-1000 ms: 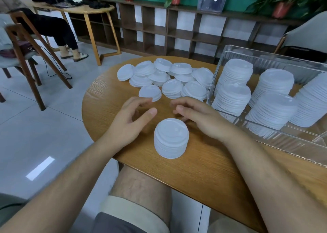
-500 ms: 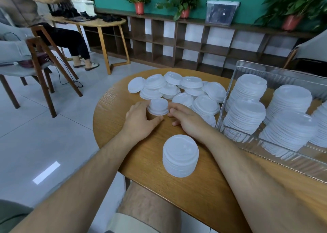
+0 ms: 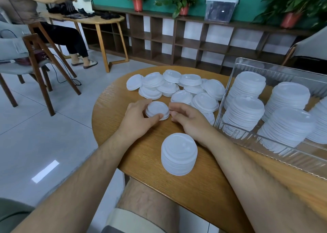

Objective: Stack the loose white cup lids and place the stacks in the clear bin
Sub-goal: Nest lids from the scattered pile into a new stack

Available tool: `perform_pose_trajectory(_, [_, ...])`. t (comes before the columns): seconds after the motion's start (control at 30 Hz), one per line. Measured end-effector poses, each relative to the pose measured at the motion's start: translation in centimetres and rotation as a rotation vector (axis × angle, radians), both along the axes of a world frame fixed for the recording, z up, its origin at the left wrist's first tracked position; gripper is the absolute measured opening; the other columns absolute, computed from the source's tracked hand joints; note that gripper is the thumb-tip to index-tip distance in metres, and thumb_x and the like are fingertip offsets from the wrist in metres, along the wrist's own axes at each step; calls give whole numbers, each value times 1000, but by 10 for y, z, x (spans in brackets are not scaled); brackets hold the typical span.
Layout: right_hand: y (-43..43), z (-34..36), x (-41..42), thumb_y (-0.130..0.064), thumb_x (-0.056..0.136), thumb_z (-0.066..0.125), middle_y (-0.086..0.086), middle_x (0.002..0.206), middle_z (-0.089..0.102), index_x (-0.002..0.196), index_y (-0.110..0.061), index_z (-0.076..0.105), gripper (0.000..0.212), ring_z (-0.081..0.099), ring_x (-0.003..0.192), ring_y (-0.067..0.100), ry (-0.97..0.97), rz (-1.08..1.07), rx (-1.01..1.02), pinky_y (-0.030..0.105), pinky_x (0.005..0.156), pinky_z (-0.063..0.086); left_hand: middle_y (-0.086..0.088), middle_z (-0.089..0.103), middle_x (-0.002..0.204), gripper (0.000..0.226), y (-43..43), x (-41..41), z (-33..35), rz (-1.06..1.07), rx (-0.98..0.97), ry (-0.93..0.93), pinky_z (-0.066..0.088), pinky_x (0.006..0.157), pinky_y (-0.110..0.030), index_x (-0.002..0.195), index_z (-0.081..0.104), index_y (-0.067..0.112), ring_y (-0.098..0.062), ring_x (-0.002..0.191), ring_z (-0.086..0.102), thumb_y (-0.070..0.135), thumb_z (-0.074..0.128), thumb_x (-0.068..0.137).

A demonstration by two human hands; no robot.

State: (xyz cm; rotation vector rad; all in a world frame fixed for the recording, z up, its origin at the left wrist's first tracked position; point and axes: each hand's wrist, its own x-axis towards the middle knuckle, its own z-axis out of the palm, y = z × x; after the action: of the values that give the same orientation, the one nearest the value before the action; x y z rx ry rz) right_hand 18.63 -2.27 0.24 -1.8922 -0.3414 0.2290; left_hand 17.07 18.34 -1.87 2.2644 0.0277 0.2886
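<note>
A short stack of white lids (image 3: 157, 109) lies on the round wooden table (image 3: 141, 154) between my hands. My left hand (image 3: 137, 119) curls round its left side, thumb on its front rim. My right hand (image 3: 188, 118) touches its right rim with curled fingertips. A taller finished lid stack (image 3: 179, 154) stands nearer me, untouched. Several loose lids (image 3: 177, 88) lie scattered at the far side. The clear bin (image 3: 276, 151) on the right holds several tall lid stacks (image 3: 245, 112).
The table's left edge runs close to my left hand. Beyond are wooden chairs (image 3: 37, 59), a seated person (image 3: 53, 23) at another table, and a low shelf (image 3: 177, 37) with potted plants. My knee (image 3: 146, 204) is under the table's front edge.
Both hands moved forward from beside the tall stack to the loose lids and closed around a small stack. The view lifted and shifted left.
</note>
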Motion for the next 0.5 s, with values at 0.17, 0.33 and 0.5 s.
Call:
perform_pose_trajectory(0.17, [-6,11,-5,-22,100,63,-10,129,65,128,-27,66,29,58,119,-1,-126,-4,24,25,106,47,21,58,120,57,-9,-14,6,-9,-47,-136,40,97,-17,132,61,27,-7,119,48,46,79,81])
perform_pose_trajectory(0.33, [-20,20,-20,-13,93,72,-7,131,63,129,-20,65,36,62,118,2,-191,51,112,15,94,50,13,61,127,52,-20,-40,18,-108,-223,-222,45,102,-18,131,63,23,-2,121,55,32,81,84])
perform_pose_trajectory(0.5, [-42,23,-43,-26,90,76,-15,130,67,134,-28,64,47,63,117,8,-227,119,77,32,106,49,11,63,126,49,-38,-70,27,-224,-256,-284,49,104,-32,130,63,20,-13,122,59,34,80,86])
